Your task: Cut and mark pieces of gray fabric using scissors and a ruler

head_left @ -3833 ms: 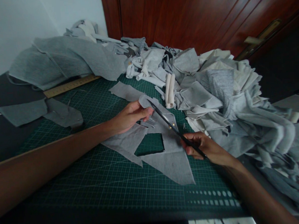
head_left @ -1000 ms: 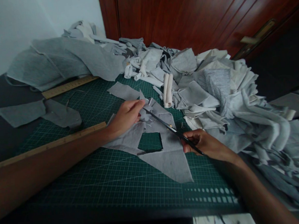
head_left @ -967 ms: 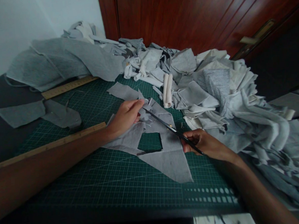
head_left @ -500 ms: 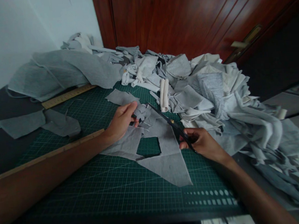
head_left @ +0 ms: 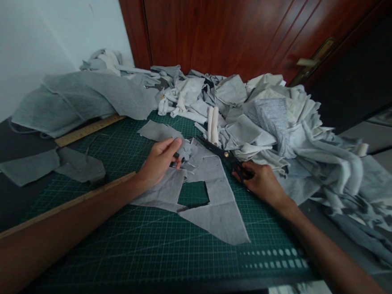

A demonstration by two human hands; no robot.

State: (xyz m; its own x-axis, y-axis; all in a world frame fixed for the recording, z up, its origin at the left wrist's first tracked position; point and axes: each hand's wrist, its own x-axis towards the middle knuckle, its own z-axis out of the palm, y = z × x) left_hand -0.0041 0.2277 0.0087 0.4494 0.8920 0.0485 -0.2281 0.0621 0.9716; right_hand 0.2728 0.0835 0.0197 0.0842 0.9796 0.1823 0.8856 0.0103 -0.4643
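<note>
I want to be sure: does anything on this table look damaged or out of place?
The heap of cloths looks untidy: crumpled, overlapping, in no visible order. The gray cloth near the left hand has an angular gap, but with scissors in the right hand, this may be a cut, not damage.

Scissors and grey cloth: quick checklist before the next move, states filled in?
1. Right hand on the scissors: ok, held by the handles.
2. Left hand on the small grey piece: ok, pinched at its edge.
3. Scissor tips clear of the left hand: ok, apart in the head view.
4. Scissors clear of the cream rolls: cannot tell, they meet in view, contact unclear.
5. Large grey cloth spread on the cutting mat: ok, mostly flat, around a cut-out opening.
6. Near ruler fully visible: not ok, left forearm hides part of it.
</note>
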